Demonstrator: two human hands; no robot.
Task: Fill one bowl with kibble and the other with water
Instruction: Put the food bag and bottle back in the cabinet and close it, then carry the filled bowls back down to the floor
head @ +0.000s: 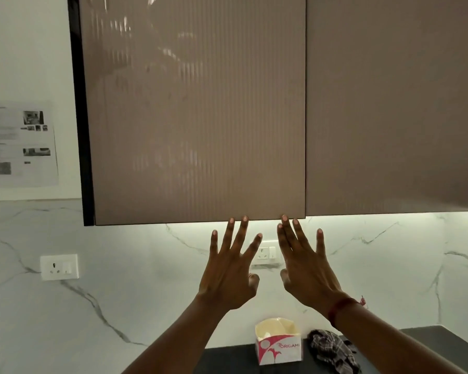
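Wall sheet (22, 143) print blurred; socket (266, 254) partly behind left hand (227, 276).

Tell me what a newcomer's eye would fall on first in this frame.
Mid-frame, the left hand and right hand are held up with fingers spread, fingertips at the lower edge of the closed ribbed cabinet door that fills the upper centre. Below them, on the dark counter, stand an open Origami tissue box and, to its right, a crumpled checked cloth.
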